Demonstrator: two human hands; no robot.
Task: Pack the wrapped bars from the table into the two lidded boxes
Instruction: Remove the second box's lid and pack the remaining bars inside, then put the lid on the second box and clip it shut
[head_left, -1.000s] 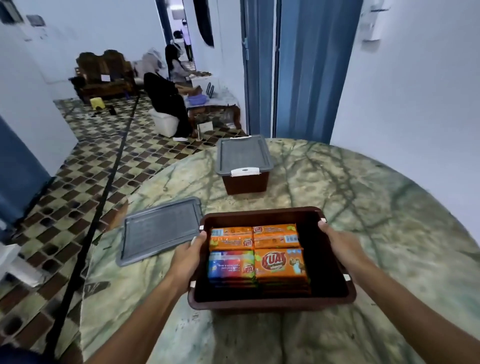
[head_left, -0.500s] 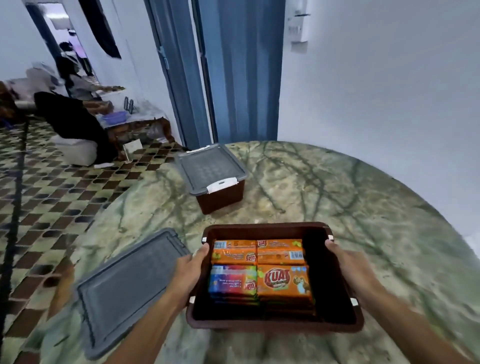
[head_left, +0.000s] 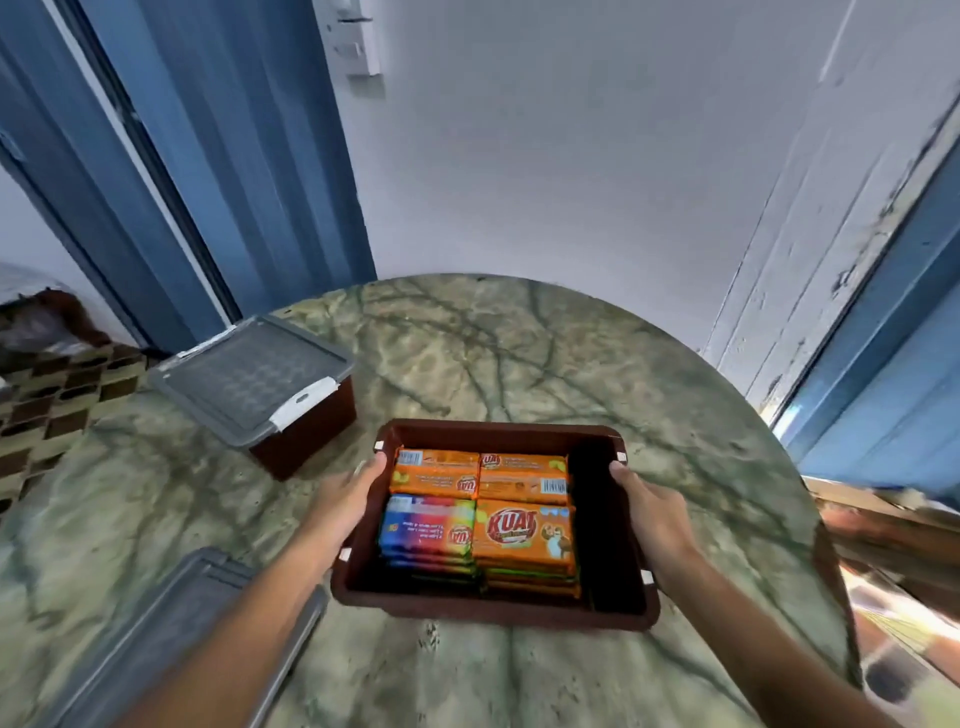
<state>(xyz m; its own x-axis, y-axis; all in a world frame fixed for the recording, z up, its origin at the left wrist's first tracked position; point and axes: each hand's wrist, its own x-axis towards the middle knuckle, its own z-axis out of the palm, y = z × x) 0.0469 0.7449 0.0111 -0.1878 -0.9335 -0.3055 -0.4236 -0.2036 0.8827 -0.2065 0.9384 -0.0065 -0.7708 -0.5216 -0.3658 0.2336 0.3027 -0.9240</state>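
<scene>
Each hand grips a side rim of the open box (head_left: 493, 613): left hand (head_left: 345, 499), right hand (head_left: 652, 512). The bars (head_left: 480, 512) sit stacked inside, crowding its left half. Carried or tipped, I reckon they could slide into the gap. Its lid (head_left: 171, 639) lies on the bench (head_left: 519, 353); the shut box (head_left: 260, 379) stands just beyond.

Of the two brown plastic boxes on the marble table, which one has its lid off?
The near brown plastic box, gripped at its sides by the left hand and right hand, wrapped bars showing. The far brown box wears its grey lid.
</scene>
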